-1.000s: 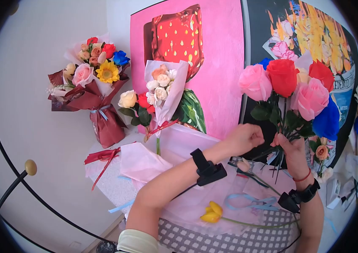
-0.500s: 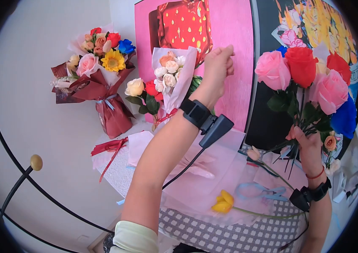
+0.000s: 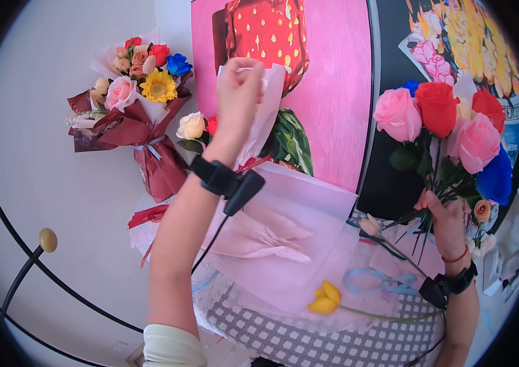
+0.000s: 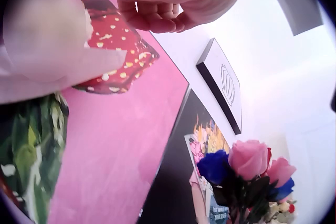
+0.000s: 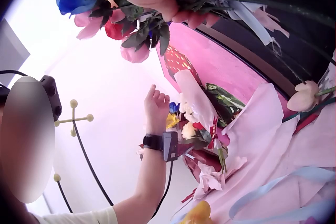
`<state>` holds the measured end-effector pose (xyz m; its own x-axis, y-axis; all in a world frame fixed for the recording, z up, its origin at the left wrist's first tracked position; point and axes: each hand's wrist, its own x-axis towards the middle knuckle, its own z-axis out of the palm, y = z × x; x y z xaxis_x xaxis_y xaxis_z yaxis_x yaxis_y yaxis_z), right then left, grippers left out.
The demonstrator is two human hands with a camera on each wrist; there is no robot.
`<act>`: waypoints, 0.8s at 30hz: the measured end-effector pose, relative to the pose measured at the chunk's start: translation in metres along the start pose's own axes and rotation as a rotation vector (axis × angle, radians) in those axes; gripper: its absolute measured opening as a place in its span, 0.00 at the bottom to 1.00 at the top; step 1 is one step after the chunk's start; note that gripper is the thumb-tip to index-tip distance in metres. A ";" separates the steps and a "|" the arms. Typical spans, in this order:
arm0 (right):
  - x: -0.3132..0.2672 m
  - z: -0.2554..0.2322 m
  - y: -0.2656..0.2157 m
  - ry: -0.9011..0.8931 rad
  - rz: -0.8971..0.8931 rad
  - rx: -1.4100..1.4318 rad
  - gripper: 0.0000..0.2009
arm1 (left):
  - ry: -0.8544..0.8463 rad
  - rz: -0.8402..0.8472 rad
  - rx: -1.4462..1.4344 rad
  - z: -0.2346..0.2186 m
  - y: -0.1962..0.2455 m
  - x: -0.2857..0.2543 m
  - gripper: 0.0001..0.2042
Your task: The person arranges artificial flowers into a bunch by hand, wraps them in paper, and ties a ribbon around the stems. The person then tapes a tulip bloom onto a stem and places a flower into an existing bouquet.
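My right hand (image 3: 449,223) grips the gathered stems of a bunch of artificial roses (image 3: 440,110) at the right in the head view. Pink, red and blue blooms fan out above the fist, and stem ends with a pale ribbon (image 5: 244,8) stick out below. My left hand (image 3: 238,92) is raised in front of a small bouquet in white-pink paper (image 3: 275,92) and hides most of its blooms. Its fingers are loosely curled, with nothing seen between them in the left wrist view. A cream rose (image 3: 191,125) and a red one stand just beside that wrist.
A maroon-wrapped bouquet (image 3: 155,159) leans at the left wall. Pink wrapping paper (image 3: 296,189), a yellow tulip (image 3: 325,298), a pale tulip (image 3: 369,225) and a blue ribbon (image 3: 382,281) lie on the table. Pink (image 3: 339,92) and black paintings stand behind.
My left hand has left the stems beside the right hand, risen, and swung left to the front of the small wrapped bouquet. The right hand still holds the roses.
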<state>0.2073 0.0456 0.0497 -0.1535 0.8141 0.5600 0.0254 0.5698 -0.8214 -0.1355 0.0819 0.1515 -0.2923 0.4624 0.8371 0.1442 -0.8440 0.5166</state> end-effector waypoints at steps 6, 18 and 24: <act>0.001 -0.005 0.003 0.001 0.010 -0.005 0.12 | 0.166 0.032 0.073 -0.049 0.001 0.021 0.04; 0.006 -0.021 -0.011 0.062 -0.085 0.015 0.11 | 0.072 -0.105 0.118 -0.064 -0.017 -0.019 0.03; 0.007 -0.041 -0.033 0.041 -0.142 0.138 0.10 | -0.163 -0.186 0.069 -0.040 -0.009 -0.033 0.04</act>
<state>0.2460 0.0372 0.0856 -0.1054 0.7323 0.6728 -0.1298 0.6606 -0.7394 -0.1651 0.0633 0.1121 -0.1642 0.6503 0.7417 0.1683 -0.7225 0.6706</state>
